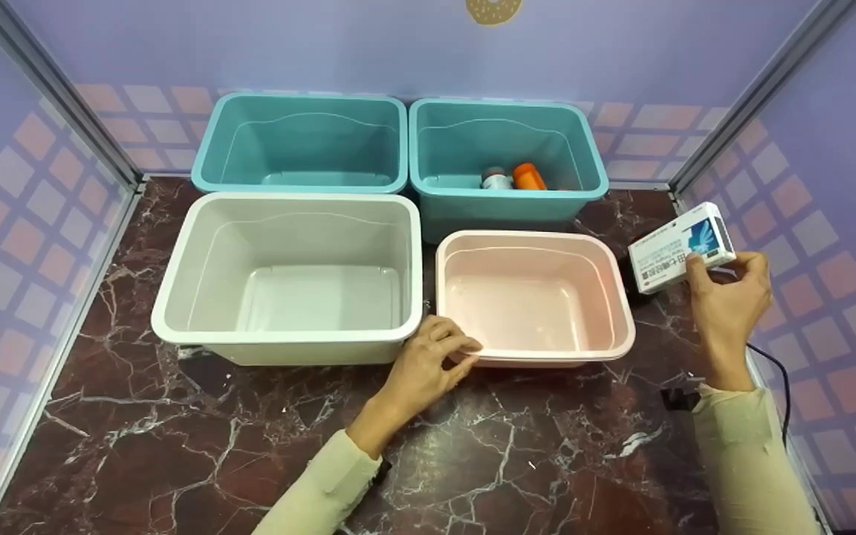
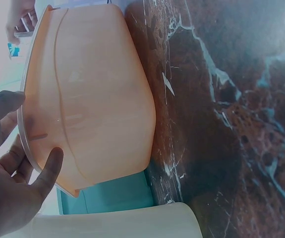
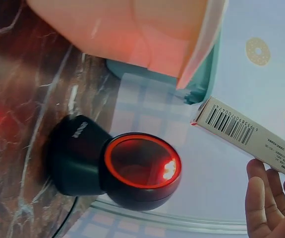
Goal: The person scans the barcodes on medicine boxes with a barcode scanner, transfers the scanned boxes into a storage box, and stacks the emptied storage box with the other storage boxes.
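My right hand [image 1: 731, 301] holds a white medicine box [image 1: 677, 249] with blue print by its edge, thumb on the printed face. A barcode on the box's narrow side shows in the right wrist view, where a black barcode scanner [image 3: 142, 171] with a lit red ring stands close by. In the head view the box covers most of the scanner. My left hand [image 1: 432, 360] grips the near left corner of the pink basin [image 1: 536, 355]. The left wrist view shows the thumb [image 2: 50, 171] against the outer wall and fingers over the rim.
A cream bin [image 1: 287, 336] stands left of the basin. Behind are two teal bins, the left one [image 1: 302, 188] and the right one [image 1: 506, 195]. Inside the right one lie an orange bottle [image 1: 528, 177] and a white bottle [image 1: 496, 180]. A black cable [image 1: 781, 371] runs along the right wall.
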`<state>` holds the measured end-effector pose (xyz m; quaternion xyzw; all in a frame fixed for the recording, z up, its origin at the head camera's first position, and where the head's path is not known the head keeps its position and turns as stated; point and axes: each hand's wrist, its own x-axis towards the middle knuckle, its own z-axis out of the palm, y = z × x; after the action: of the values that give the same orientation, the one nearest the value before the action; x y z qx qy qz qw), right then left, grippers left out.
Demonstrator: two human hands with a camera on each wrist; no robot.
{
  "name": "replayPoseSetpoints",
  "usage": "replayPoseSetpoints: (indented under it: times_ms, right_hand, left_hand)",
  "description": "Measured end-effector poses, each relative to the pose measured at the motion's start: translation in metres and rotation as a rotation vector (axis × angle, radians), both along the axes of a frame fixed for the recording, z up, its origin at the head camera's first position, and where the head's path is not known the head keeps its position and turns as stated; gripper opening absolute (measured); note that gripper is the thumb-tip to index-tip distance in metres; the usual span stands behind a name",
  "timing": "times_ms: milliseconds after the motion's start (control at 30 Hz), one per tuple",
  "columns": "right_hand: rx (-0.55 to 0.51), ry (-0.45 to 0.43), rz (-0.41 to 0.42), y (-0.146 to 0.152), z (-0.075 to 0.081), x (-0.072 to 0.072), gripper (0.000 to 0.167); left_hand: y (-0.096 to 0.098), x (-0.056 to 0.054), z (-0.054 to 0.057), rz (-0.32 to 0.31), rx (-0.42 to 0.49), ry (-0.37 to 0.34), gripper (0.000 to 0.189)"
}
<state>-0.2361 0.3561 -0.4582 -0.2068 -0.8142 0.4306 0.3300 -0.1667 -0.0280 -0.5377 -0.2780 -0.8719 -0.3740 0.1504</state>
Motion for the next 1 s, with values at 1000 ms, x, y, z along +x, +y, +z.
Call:
replayPoseSetpoints:
  times_ms: [1000]
  right_hand:
    - [0.015,0.146,0.21,-0.067,0.028,-0.027,0.026]
  left_hand:
    - [0.0,0.0,0.0,-0.002,-0.009,0.01,0.011]
